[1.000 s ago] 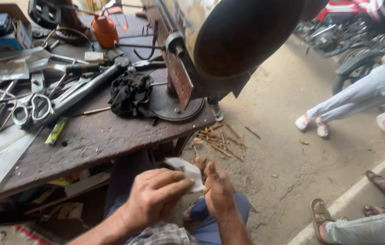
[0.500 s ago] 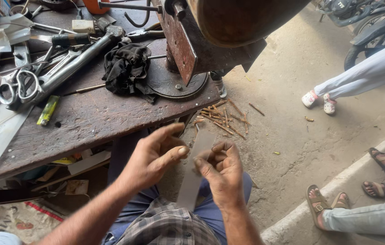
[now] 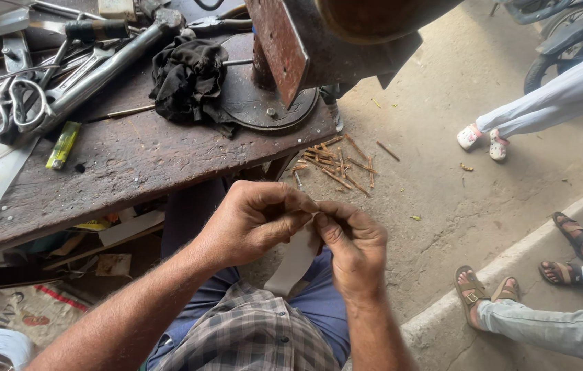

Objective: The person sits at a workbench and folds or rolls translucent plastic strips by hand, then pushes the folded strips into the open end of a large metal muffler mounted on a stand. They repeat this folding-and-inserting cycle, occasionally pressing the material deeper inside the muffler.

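Note:
Both my hands meet over my lap, below the edge of a worn wooden workbench [image 3: 140, 165]. My left hand [image 3: 254, 220] and my right hand [image 3: 353, 247] pinch the top end of a pale grey strip [image 3: 295, 264] that hangs down between them onto my blue trousers. The fingertips of both hands touch at the strip's upper edge. What exactly is at the pinch point is hidden by my fingers.
On the bench lie scissors [image 3: 10, 103], a long metal tool [image 3: 99, 69], a black rag [image 3: 188, 79], a green lighter [image 3: 63, 144] and a round metal base [image 3: 271, 96]. Rusty nails [image 3: 336, 165] litter the concrete floor. Other people's sandalled feet [image 3: 484, 292] and legs stand at the right.
My hands have come closer together and now pinch the strip's top end. The view has tilted downward, showing more of my lap and shirt.

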